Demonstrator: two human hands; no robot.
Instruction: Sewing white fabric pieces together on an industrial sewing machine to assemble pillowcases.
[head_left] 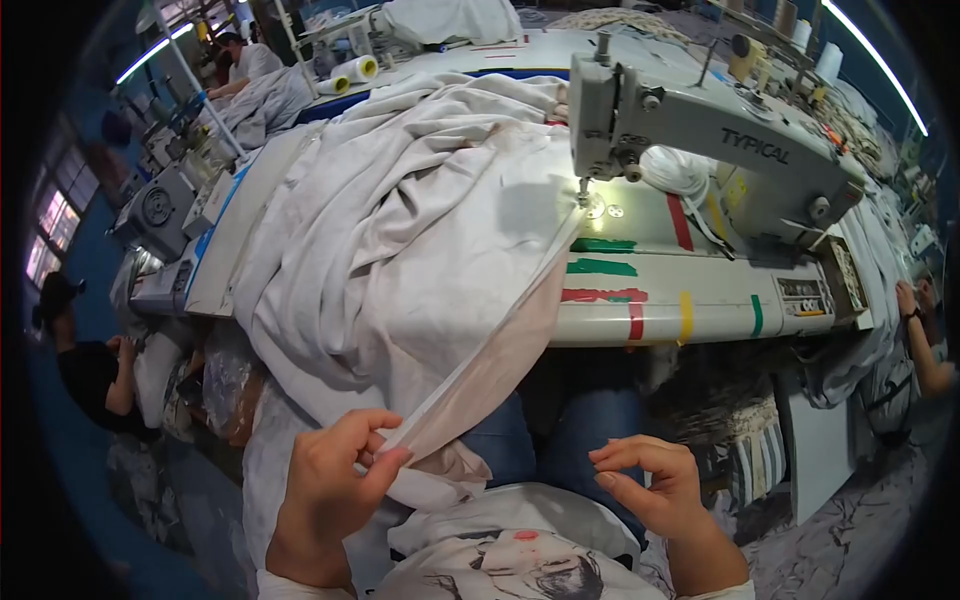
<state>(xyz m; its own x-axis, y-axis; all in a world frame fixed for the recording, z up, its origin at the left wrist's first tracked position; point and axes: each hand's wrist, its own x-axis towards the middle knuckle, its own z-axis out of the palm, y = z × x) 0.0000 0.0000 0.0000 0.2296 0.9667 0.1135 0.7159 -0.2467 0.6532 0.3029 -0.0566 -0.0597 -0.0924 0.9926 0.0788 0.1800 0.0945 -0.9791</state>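
While the left grip (335, 470) pinches cloth (440, 270) by its edge, the right grip (662, 485) hovers empty, half open; the sewing machine (700, 122) stands beyond both.

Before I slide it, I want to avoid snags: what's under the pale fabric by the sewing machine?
The pale fabric lies across the sewing table, visible to its right; the hanging part overlaps blue jeans. Whatever else lies beneath the folds is covered.
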